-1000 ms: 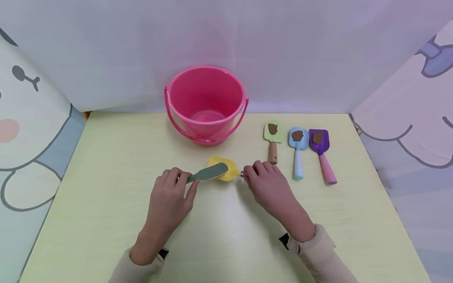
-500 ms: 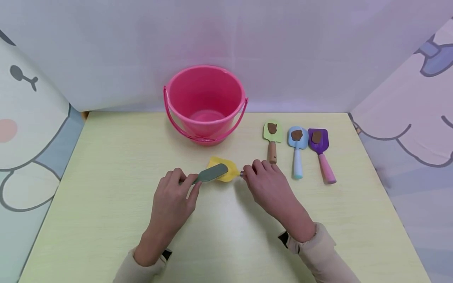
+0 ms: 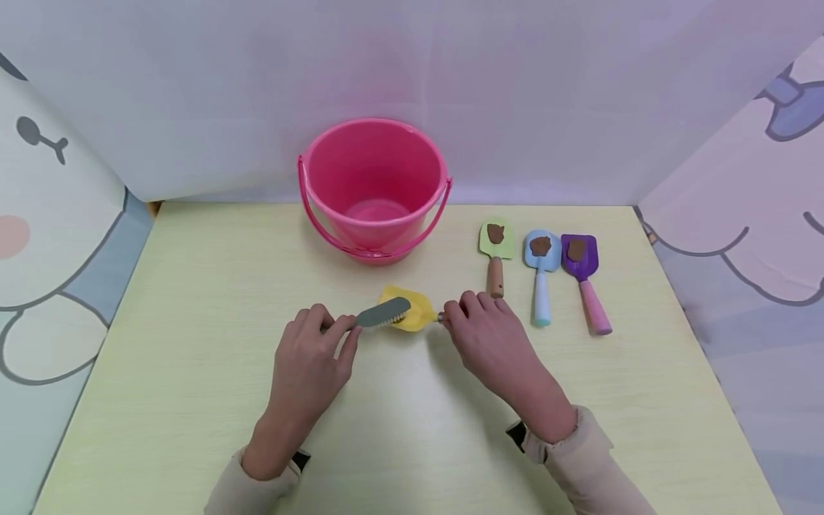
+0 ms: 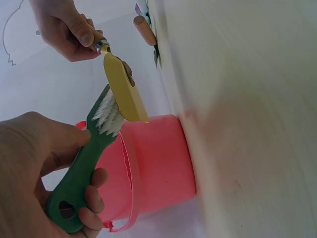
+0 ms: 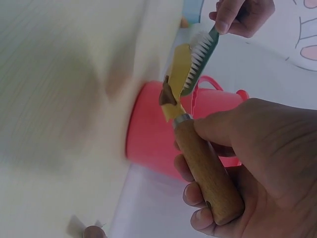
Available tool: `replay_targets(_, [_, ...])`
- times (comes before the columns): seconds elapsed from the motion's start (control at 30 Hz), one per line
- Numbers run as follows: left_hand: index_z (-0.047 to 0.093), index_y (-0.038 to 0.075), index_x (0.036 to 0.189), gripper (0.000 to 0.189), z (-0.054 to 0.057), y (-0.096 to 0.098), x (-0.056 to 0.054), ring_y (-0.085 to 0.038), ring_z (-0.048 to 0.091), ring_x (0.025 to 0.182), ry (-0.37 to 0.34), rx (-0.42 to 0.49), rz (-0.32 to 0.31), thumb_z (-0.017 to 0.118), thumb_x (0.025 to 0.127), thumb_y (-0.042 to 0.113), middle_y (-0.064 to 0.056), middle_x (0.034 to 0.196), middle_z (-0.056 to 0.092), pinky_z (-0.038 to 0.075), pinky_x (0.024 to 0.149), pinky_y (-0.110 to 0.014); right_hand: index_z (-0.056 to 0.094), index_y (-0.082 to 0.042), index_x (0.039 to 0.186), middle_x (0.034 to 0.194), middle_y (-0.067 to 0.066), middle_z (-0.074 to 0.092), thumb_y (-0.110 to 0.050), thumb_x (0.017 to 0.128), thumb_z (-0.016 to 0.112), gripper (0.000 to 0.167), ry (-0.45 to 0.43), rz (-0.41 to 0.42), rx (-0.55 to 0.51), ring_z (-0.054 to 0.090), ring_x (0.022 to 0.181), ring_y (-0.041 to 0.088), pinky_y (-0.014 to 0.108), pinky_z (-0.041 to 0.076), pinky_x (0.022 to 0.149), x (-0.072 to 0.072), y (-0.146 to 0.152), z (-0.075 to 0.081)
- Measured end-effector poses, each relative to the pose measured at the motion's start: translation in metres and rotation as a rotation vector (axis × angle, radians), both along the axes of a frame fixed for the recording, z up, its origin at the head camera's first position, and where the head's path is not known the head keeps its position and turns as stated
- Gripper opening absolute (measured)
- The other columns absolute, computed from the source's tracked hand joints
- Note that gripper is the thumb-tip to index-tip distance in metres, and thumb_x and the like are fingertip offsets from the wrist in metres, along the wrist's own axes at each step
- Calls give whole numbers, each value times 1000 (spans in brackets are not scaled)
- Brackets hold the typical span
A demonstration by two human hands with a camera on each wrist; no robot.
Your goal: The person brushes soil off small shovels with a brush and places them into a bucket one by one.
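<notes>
My left hand [image 3: 307, 368] grips a green scrub brush [image 3: 383, 312] by its handle; white bristles [image 4: 108, 116] lie against a yellow toy shovel [image 3: 421, 313]. My right hand [image 3: 486, 347] holds that shovel by its wooden handle [image 5: 205, 171], above the table. In the right wrist view a brown patch [image 5: 169, 91] shows on the blade's side away from the bristles. Most of the handle is hidden under my right hand in the head view.
A pink bucket [image 3: 380, 232] with its handle lowered stands behind my hands. On the right lie a light green shovel [image 3: 505, 249], a blue shovel [image 3: 542, 286] and a purple shovel [image 3: 584, 268], each with a brown patch. White cloth [image 3: 547, 107] hangs behind the table [image 3: 180, 357].
The brush has shifted slightly back and forth across the yellow blade, and now sits a little further left with more bristles showing. My right hand and the shovel have hardly moved.
</notes>
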State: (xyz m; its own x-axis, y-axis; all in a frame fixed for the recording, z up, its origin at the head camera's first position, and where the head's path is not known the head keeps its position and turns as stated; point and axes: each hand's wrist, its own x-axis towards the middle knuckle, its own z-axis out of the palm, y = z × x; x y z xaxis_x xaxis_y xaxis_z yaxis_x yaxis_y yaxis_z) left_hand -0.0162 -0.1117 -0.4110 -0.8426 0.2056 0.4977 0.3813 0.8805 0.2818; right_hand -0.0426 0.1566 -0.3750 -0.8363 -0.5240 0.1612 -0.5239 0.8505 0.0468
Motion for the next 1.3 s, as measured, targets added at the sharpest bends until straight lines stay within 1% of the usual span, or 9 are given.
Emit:
replay_targets(0.23, [80,8,95,16,-4,-6,-4,-24,49,69,3,30,11,86,83,14,-9,80,57,41,60,-34,69,-10,110,91,5,63,-27,102,68,19,-27,-10,5,56,80,23,35,51,72,0,0,0])
replay_targets(0.43, [80,7,95,17,-4,-7,-4,-24,48,70,10,57,25,87,82,14,-9,80,56,41,59,-33,69,-9,112,91,6,63,-26,102,68,20,-27,-27,0,56,80,24,36,51,70,-1,2,-1])
replay_targets(0.5, [80,7,96,17,-3,-6,-4,-24,48,70,14,62,12,87,82,13,-9,80,56,41,59,-32,69,-9,111,90,7,63,-25,102,68,19,-24,-29,-2,55,79,24,36,50,70,-1,2,-1])
replay_targets(0.57, [80,7,96,17,-3,-5,-4,-23,48,70,24,58,-14,87,81,13,-9,81,56,42,59,-32,69,-9,111,90,7,62,-25,101,68,19,-22,-26,-5,55,79,24,36,50,70,-1,3,-2])
replay_targets(0.73, [81,7,99,22,-2,-4,-4,-24,51,72,67,19,-88,89,79,13,-9,83,57,42,60,-34,69,-9,111,91,6,62,-26,101,68,19,-29,-22,-10,54,79,24,36,50,70,-2,2,-2])
replay_targets(0.83, [81,7,101,26,-2,-5,-4,-24,52,73,89,3,-111,90,78,13,-9,84,57,40,61,-34,69,-9,111,90,6,61,-26,102,68,19,-39,-23,-4,53,79,24,36,50,71,-2,2,-1])
replay_targets(1.0, [81,7,102,27,-1,-6,-6,-25,52,73,106,4,-129,91,77,11,-10,85,56,39,61,-35,68,-8,111,90,7,61,-25,102,67,20,-49,-30,6,53,79,24,35,50,71,-2,2,-1])
replay_targets(1.17, [81,7,102,28,-1,-7,-7,-25,51,74,96,5,-125,92,77,11,-10,85,56,39,62,-35,68,-7,110,89,7,61,-25,103,66,19,-52,-33,15,52,77,23,34,49,68,-1,2,1])
replay_targets(1.3, [82,6,102,29,-2,-9,-9,-26,51,73,106,-8,-122,92,76,10,-11,84,57,40,61,-35,68,-7,110,88,7,60,-25,102,67,19,-58,-29,24,51,76,22,32,47,66,-1,3,1])
